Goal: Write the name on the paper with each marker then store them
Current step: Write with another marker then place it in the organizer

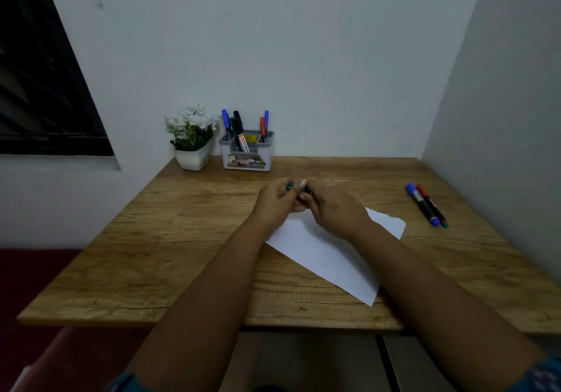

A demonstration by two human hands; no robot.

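Head view, the only one: both hands meet above the far edge of the white sheet of paper (321,249), which lies skewed on the brown wood-grain table (151,239). Left hand (274,201) and right hand (329,206) each have fingers curled round the two ends of one slim green-capped marker (290,187), held level just off the table, w/ a thumb tip pressed by the cap. Looks like a cap pull, i.e. getting ready to write, though can't tell if the cap is on or coming off. Paper shows no writing where visible. The marker should be light, stiff, smooth plastic, a bit slippery; best taken at mid-barrel w/ one hand and the cap pinched w/ the other, pulled straight. Paper is thin and floppy, likely to slide unless pinned flat. At the right edge lie a blue-capped marker (422,205) and a red-capped marker (431,204), touching side by side. At the back stand a grey plastic pen holder (247,156) w/ more markers, and a white pot of white flowers (192,139) just beside it.
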